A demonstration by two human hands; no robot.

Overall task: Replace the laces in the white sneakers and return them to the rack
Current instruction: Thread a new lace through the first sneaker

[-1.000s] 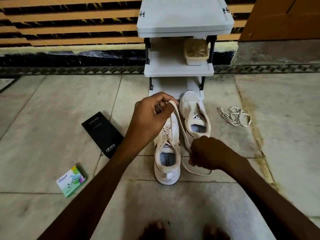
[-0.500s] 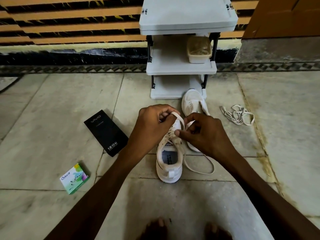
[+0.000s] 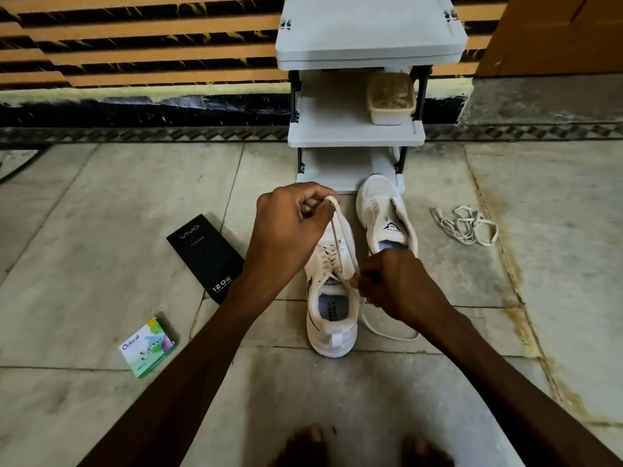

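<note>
Fingers (image 3: 313,210) of the left hand (image 3: 290,230) are curling in and pinching the upper stretch of a flat white lace (image 3: 347,244), holding it raised above the toe end of the near sneaker (image 3: 332,328). Thumb and fingertips (image 3: 365,280) of the right hand (image 3: 394,288) are clamping together on the same lace lower down, right at the top eyelets beside the tongue, so the lace is running taut in a slanted line between the two hands. Below the right hand, the rest of the lace is trailing off the shoe and lying in a loose loop on the floor (image 3: 101,230) just to the right of the heel. The near sneaker is standing upright on its sole, heel toward the person, with lacing crossing its front. Its partner, the far sneaker (image 3: 381,210), is standing just beside it to the right and further forward, its tongue standing open and its toe reaching the bottom shelf of the grey rack (image 3: 337,133). A pale tub (image 3: 391,99) is sitting on the rack's middle shelf. A tangle of loose laces (image 3: 468,225) is lying on the floor well to the right of the shoes. To the left, a black box (image 3: 205,256) and a small green-and-white box (image 3: 148,347) are lying flat on the tiles. Bare toes (image 3: 313,443) are showing at the bottom edge.
</note>
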